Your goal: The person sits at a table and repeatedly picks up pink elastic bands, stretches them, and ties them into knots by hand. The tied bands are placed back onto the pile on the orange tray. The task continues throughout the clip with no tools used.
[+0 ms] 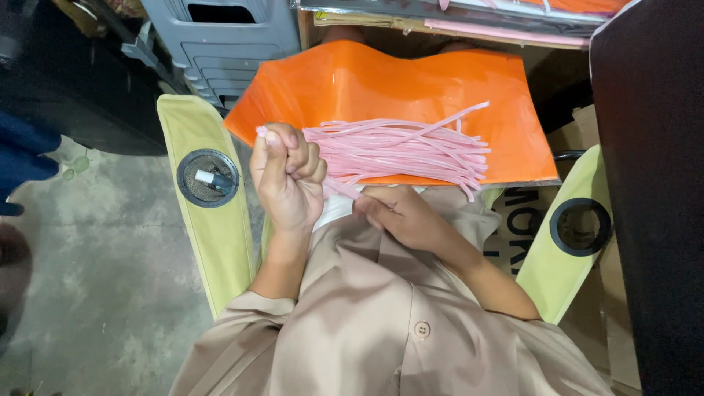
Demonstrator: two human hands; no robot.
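Note:
My left hand (287, 178) is raised in a fist, pinching the end of a thin pink strip (262, 132) between thumb and fingers. My right hand (400, 215) rests low against my beige shirt, its fingers curled on the lower part of a pink strip (342, 188). A loose bundle of several long pink strips (411, 150) lies across an orange plastic sheet (381, 81) on my lap, just beyond both hands.
I sit in a chair with yellow-green armrests (198, 227), each with a black cup holder; the left one (208, 177) holds a small tube. A grey plastic crate (220, 44) stands ahead left, a dark panel (653, 183) at right, concrete floor (103, 264) at left.

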